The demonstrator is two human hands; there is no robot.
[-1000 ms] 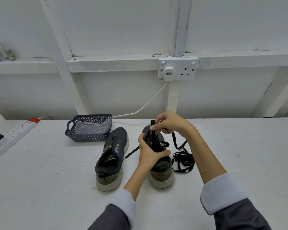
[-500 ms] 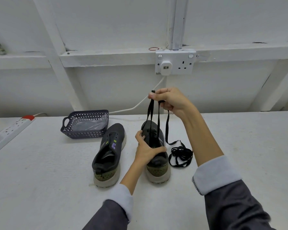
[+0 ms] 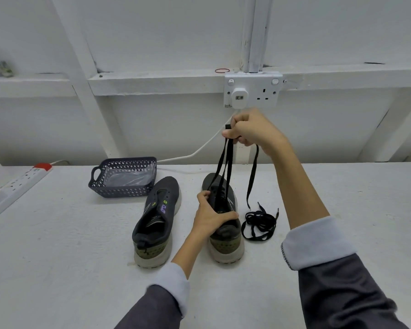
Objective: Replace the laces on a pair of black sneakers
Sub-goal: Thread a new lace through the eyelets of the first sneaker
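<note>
A person's view looked down on a white counter point(image 3: 57, 257) where two black sneakers stood side by side, heels toward the viewer. The left hand point(image 3: 211, 214) gripped the held sneaker point(image 3: 226, 243) (the one on the right of the pair) across its opening, with fingers curled over one side and the thumb laid across the collar. The shoe stood flat on the counter. The right hand point(image 3: 252, 131) was raised well above it, fingers and thumb pinched around a black lace point(image 3: 226, 167). Two strands ran down taut from that hand to the shoe's front eyelets. A third strand hung loose to the right, its tip just above a coiled lace point(image 3: 260, 224) lying on the counter just beside the shoe. The other sneaker point(image 3: 157, 219) stood unlaced just to the left. Behind it sat a dark perforated basket point(image 3: 124, 188). A white power strip point(image 3: 22, 181) lay at the far left, and a double wall socket point(image 3: 253, 90) held one plug.
</note>
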